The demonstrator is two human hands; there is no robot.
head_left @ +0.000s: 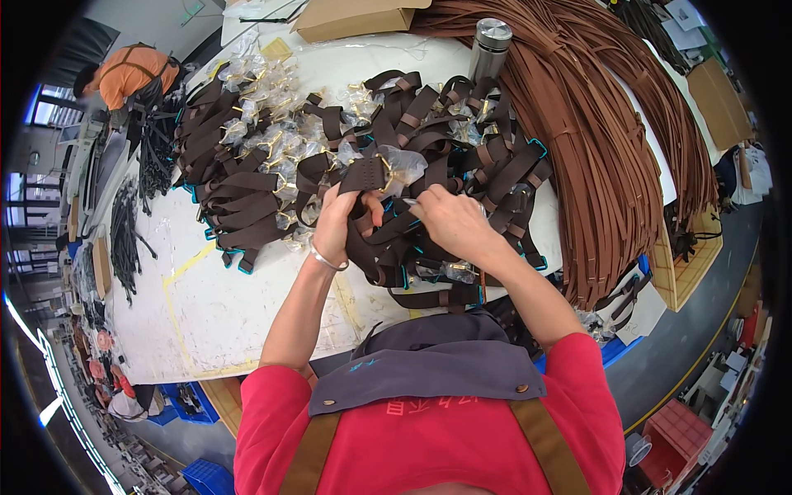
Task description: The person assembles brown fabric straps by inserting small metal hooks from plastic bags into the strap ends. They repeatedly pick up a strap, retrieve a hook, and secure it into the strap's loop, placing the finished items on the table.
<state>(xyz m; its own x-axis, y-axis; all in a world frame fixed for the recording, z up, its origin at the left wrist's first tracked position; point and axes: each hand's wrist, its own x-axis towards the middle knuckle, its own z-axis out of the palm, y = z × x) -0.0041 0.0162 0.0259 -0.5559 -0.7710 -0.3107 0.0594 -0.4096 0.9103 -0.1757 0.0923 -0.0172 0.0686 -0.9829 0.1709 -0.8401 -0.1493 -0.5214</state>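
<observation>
My left hand (332, 224) is closed around a dark brown belt (363, 175), whose end with a row of holes sticks up above the fingers. Clear plastic wrap (403, 167) shows beside that end. Close by on the right, the fingers of my right hand (455, 221) are pinched together over the belts. A small pale tip shows at those fingertips, too little of it to name. Under and around both hands lies a heap of coiled dark belts (239, 196), many with blue clips and gold-coloured buckles in clear plastic (285, 148).
A steel flask (490, 51) stands behind the heap on the white table (239, 318). Long brown straps (590, 165) lie bundled at the right, and a cardboard box (353, 18) is at the back. Another person (136, 76) bends over at the far left.
</observation>
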